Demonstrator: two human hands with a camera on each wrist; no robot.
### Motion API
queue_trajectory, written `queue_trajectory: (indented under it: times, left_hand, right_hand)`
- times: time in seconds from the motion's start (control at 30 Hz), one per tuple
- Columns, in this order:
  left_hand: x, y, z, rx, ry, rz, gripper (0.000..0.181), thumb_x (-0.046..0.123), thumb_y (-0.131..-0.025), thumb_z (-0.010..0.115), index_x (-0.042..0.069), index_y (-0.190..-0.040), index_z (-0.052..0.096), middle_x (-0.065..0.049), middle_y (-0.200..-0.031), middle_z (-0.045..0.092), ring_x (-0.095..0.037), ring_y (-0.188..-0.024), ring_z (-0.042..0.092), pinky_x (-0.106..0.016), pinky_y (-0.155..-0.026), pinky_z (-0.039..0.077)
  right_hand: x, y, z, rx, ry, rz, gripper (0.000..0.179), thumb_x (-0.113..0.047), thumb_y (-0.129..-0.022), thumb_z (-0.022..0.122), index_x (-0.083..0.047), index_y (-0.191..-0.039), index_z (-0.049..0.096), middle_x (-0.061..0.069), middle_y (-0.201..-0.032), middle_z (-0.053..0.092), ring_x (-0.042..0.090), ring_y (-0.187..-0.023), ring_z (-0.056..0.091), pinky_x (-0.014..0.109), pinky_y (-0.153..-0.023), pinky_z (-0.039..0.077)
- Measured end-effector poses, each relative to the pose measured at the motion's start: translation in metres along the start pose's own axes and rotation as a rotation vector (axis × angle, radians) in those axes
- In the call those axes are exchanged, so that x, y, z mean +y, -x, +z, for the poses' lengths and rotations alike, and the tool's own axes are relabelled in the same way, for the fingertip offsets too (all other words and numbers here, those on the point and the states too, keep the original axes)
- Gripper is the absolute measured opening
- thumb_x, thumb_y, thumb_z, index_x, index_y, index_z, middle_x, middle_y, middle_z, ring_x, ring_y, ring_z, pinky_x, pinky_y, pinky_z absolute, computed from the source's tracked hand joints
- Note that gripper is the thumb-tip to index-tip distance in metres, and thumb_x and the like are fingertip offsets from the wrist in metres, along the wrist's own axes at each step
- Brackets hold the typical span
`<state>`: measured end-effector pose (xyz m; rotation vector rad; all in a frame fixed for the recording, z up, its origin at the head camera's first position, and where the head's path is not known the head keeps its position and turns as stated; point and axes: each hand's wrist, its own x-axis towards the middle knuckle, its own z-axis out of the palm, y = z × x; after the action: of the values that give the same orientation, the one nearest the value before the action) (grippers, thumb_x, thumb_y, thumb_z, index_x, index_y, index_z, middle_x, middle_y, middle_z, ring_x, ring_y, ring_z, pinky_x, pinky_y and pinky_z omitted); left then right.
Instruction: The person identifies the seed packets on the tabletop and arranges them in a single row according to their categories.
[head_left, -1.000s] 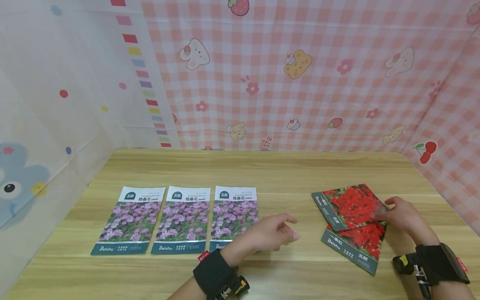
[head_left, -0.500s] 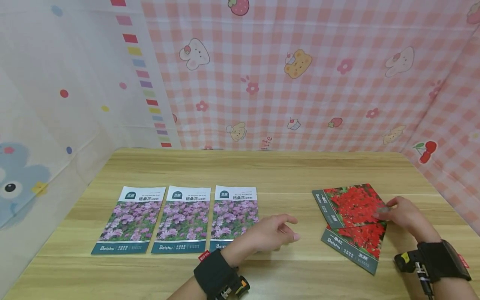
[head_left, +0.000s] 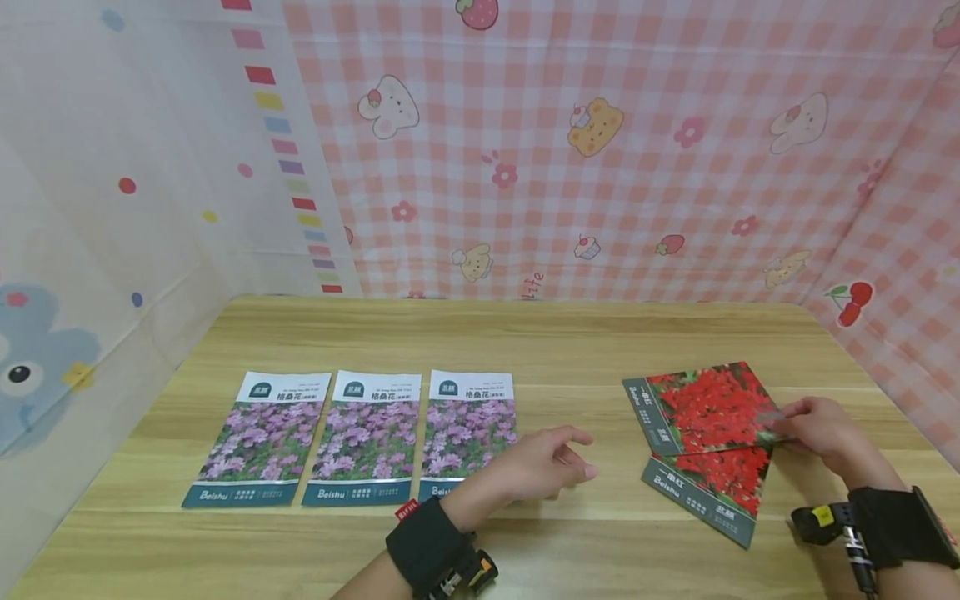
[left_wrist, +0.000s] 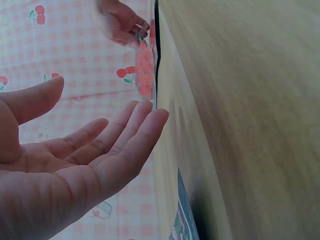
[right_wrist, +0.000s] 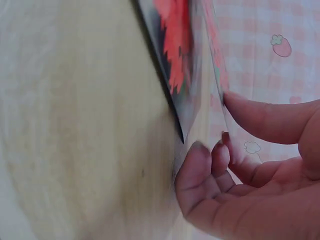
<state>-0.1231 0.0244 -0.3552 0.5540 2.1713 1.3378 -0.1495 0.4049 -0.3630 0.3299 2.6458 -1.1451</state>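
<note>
My right hand (head_left: 821, 433) pinches the right edge of a red-flower seed packet (head_left: 705, 408) between thumb and fingers. That packet overlaps a second red-flower packet (head_left: 723, 483), which lies slanted on the table. In the right wrist view the pinched packet (right_wrist: 216, 55) stands a little apart from the lower one (right_wrist: 175, 50). My left hand (head_left: 536, 467) hovers with relaxed fingers and holds nothing, palm side visible in the left wrist view. Its wrist partly covers the rightmost purple-flower seed packet (head_left: 467, 429). Beside that lie the middle purple packet (head_left: 363, 442) and the left purple packet (head_left: 262, 442).
The packets lie on a wood-grain table (head_left: 570, 342). A pink checked cloth (head_left: 555, 200) hangs behind it and along the right. At the left hangs a pale cloth (head_left: 172, 158) with coloured dots. Each wrist wears a black band (head_left: 431, 546) with a small camera.
My right hand has moved slightly right, drawing the upper red-flower packet right and turning it a little. The left hand and the purple packets have stayed put.
</note>
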Motion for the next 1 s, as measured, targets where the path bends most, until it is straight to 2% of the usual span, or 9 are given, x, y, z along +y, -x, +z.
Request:
queue_trajectory:
  times: [0.13,0.23,0.4,0.6,0.67,0.8,0.9,1.0]
  left_hand:
    - [0.001,0.000,0.000,0.000,0.002,0.002,0.043,0.026,-0.085,0.061,0.010,-0.123,0.051,0.000,-0.085,0.059,-0.018,-0.066,0.057,-0.025,-0.053,0.045]
    - [0.002,0.000,0.000,0.014,-0.003,0.002,0.043,0.025,-0.085,0.061,0.010,-0.124,0.051,0.000,-0.085,0.059,-0.017,-0.067,0.056,-0.026,-0.054,0.045]
    - [0.001,0.001,-0.001,0.047,-0.018,0.004,0.045,0.026,-0.085,0.060,0.011,-0.126,0.049,0.001,-0.089,0.061,-0.012,-0.073,0.055,-0.029,-0.063,0.049]
    - [-0.003,0.001,-0.005,0.114,-0.014,0.029,0.046,0.026,-0.088,0.057,0.010,-0.129,0.045,-0.002,-0.100,0.062,-0.013,-0.086,0.057,-0.035,-0.076,0.050]
    - [-0.004,0.000,-0.006,0.143,0.006,0.037,0.046,0.026,-0.088,0.056,0.009,-0.130,0.044,-0.004,-0.104,0.061,-0.015,-0.091,0.056,-0.037,-0.080,0.050]
    - [-0.004,0.000,-0.007,0.184,0.043,0.053,0.048,0.028,-0.089,0.055,0.007,-0.130,0.043,-0.010,-0.112,0.059,-0.020,-0.098,0.056,-0.040,-0.084,0.049]
    - [-0.004,0.001,-0.009,0.195,0.045,0.054,0.049,0.031,-0.090,0.053,0.007,-0.131,0.043,-0.013,-0.117,0.057,-0.023,-0.102,0.055,-0.043,-0.085,0.049]
    - [-0.004,0.002,-0.009,0.199,0.046,0.047,0.048,0.031,-0.091,0.052,0.007,-0.131,0.042,-0.014,-0.120,0.056,-0.025,-0.104,0.054,-0.045,-0.087,0.048]
  right_hand:
    - [0.002,0.002,0.000,-0.026,-0.154,-0.005,0.024,-0.003,-0.090,0.042,0.019,-0.100,0.037,0.003,-0.080,0.051,0.010,-0.068,0.054,0.023,-0.061,0.054]
    - [0.001,0.005,-0.001,-0.038,-0.275,-0.014,0.024,-0.002,-0.092,0.035,0.018,-0.105,0.032,0.002,-0.079,0.053,0.012,-0.068,0.058,0.026,-0.063,0.056]
    - [-0.003,0.008,0.000,-0.027,-0.409,-0.037,0.025,-0.002,-0.093,0.035,0.016,-0.109,0.030,0.000,-0.076,0.057,0.016,-0.067,0.061,0.028,-0.062,0.057]
    - [-0.016,0.013,0.004,-0.026,-0.386,-0.059,0.031,-0.008,-0.094,0.039,0.014,-0.113,0.030,-0.002,-0.080,0.055,0.015,-0.068,0.059,0.027,-0.062,0.056]
    - [-0.021,0.014,0.008,-0.033,-0.356,-0.091,0.030,-0.010,-0.095,0.039,0.014,-0.113,0.033,-0.002,-0.081,0.056,0.015,-0.069,0.059,0.027,-0.063,0.056]
    - [-0.032,0.016,0.016,-0.063,-0.359,-0.176,0.018,-0.009,-0.094,0.040,0.005,-0.105,0.043,-0.004,-0.080,0.059,0.016,-0.068,0.059,0.027,-0.061,0.056]
    - [-0.043,0.020,0.022,-0.092,-0.366,-0.222,0.012,-0.011,-0.094,0.043,-0.002,-0.100,0.048,-0.005,-0.079,0.060,0.017,-0.068,0.059,0.026,-0.060,0.055]
    - [-0.054,0.023,0.029,-0.123,-0.350,-0.265,0.015,-0.014,-0.094,0.047,-0.001,-0.100,0.048,-0.006,-0.079,0.061,0.017,-0.068,0.058,0.026,-0.059,0.054]
